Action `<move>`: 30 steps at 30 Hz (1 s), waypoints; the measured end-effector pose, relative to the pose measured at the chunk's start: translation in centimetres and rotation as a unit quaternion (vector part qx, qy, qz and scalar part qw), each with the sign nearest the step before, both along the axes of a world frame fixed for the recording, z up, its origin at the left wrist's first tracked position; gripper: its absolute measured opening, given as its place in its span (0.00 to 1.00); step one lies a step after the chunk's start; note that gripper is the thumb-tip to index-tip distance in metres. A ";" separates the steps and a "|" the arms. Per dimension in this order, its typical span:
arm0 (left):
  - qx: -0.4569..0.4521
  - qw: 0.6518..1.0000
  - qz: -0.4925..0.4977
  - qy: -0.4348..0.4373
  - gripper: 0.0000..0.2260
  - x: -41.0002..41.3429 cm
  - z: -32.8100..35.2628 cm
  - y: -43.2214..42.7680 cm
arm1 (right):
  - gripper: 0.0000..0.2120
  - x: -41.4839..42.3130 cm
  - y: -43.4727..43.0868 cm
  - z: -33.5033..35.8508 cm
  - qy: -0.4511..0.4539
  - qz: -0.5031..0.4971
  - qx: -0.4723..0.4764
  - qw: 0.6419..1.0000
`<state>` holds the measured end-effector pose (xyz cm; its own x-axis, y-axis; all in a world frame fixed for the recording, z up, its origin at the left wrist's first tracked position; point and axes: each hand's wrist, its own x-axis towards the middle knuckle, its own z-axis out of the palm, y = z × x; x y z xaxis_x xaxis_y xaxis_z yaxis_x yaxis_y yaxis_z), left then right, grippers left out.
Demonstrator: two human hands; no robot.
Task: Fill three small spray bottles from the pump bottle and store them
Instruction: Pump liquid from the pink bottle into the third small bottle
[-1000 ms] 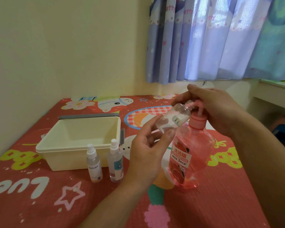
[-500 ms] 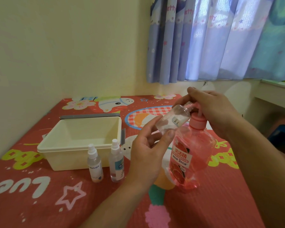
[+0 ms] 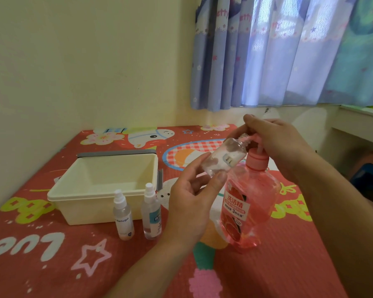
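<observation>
Since a second ago the pump head has risen a little under the right hand [image 3: 276,145], which stays closed over it. The left hand [image 3: 194,201] pinches an uncapped small bottle [image 3: 224,158], tilted with its mouth at the spout of the pink pump bottle [image 3: 249,207]. Two capped spray bottles [image 3: 123,216] stand on the mat just before the cream bin [image 3: 84,194]

The red cartoon mat [image 3: 289,265] carries a cream bin [image 3: 99,190], two spray bottles [image 3: 123,216] and pump bottle [image 3: 248,207].
</observation>
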<state>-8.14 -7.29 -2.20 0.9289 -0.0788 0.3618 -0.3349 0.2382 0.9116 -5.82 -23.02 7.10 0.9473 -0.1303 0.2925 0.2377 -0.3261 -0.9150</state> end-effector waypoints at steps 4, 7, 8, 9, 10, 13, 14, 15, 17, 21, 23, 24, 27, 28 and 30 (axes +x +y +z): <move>0.004 1.000 -0.005 -0.002 0.21 -0.1 0.1 -0.1 | 0.24 0.1 0.1 -0.2 0.004 0.028 0.100 0.995; -0.003 1.000 -0.007 -0.002 0.20 -0.2 0.1 -0.2 | 0.21 0.0 0.3 -0.7 0.014 0.049 0.162 0.986; -0.002 1.000 -0.008 -0.003 0.20 -0.2 0.1 -0.2 | 0.21 0.0 0.3 -0.7 0.021 0.054 0.176 0.983; 0.000 1.000 -0.008 -0.003 0.20 -0.2 0.0 -0.2 | 0.21 0.0 0.2 -0.6 0.026 0.055 0.181 0.982; 0.000 1.000 -0.007 -0.002 0.20 -0.2 0.1 -0.2 | 0.21 0.0 0.2 -0.5 0.028 0.054 0.174 0.983; 0.002 1.000 0.004 0.000 0.19 0.1 0.0 -0.1 | 0.22 -0.1 0.2 -0.1 0.015 0.025 0.115 0.993; 0.002 1.000 0.005 -0.003 0.19 0.2 -0.1 -0.1 | 0.22 -0.2 0.2 -0.2 0.007 0.014 0.106 0.994; 0.003 1.000 0.006 -0.004 0.19 0.3 -0.2 -0.1 | 0.22 -0.2 0.2 -0.4 -0.001 0.004 0.099 0.995; 0.005 1.000 0.007 0.003 0.20 0.3 -0.4 0.0 | 0.22 -0.2 0.2 -0.6 -0.006 -0.012 0.072 0.997; 0.010 1.000 0.010 0.001 0.20 0.5 -0.5 0.0 | 0.21 -0.1 0.1 -0.3 0.005 -0.009 0.063 0.998; 0.009 1.000 0.011 0.002 0.20 0.5 -0.4 0.0 | 0.21 -0.1 0.0 -0.1 0.005 -0.003 0.070 0.997; 0.008 1.000 0.012 0.002 0.20 0.6 -0.4 -0.1 | 0.20 0.0 0.0 -0.1 0.004 -0.007 0.065 0.998; 0.005 1.000 0.008 -0.001 0.22 0.5 -0.4 -0.1 | 0.21 0.0 -0.1 -0.7 -0.002 -0.029 0.032 0.999; 0.003 1.000 0.008 0.000 0.22 0.6 -0.4 -0.1 | 0.21 0.1 -0.1 -0.7 -0.001 -0.031 0.024 0.999; 0.005 1.000 0.010 0.002 0.22 0.7 -0.5 -0.1 | 0.21 0.1 -0.1 -0.6 0.005 -0.032 0.020 0.999</move>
<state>-7.45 -7.39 -2.68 0.9320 -0.0647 0.3565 -0.3349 0.2217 0.9158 -5.72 -23.13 6.49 0.9397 -0.2014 0.2763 0.2082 -0.3043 -0.9296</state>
